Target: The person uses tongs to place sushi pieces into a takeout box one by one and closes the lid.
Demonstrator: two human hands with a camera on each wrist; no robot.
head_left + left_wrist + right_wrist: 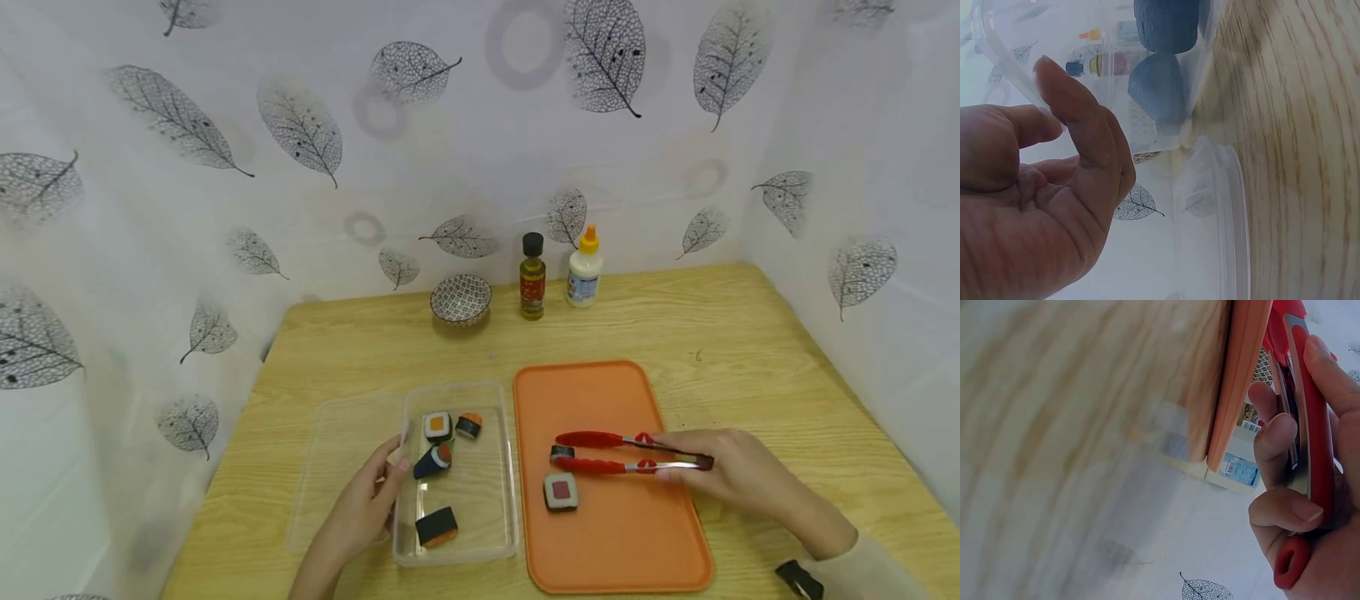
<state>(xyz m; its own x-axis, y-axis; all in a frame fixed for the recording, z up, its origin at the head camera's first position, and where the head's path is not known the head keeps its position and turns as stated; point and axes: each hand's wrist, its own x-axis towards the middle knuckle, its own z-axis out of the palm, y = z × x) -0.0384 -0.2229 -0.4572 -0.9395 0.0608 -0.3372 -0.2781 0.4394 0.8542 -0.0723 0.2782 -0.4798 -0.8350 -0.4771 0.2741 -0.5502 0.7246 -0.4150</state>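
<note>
My left hand (358,510) pinches the left rim of a clear plastic container (483,487) between thumb and fingers. Inside lie a square roll with an orange centre (437,426), a small orange-topped roll (469,425), a dark cone-shaped hand roll (432,460) and a dark-wrapped orange sushi piece (437,527). My right hand (738,475) grips red-tipped metal tongs (1319,437) over an orange tray (615,550). Between the tong tips is a small dark roll (562,452); whether both tips touch it, I cannot tell. Nearby on the tray lies a square red-centred roll (561,492).
A clear lid (330,450) lies on the table left of the container, partly behind my left hand. Towards the back stand a patterned bowl (461,300), a black-capped bottle (532,283) and a white bottle with a yellow-orange nozzle (584,275). Leaf-print sheeting surrounds the table.
</note>
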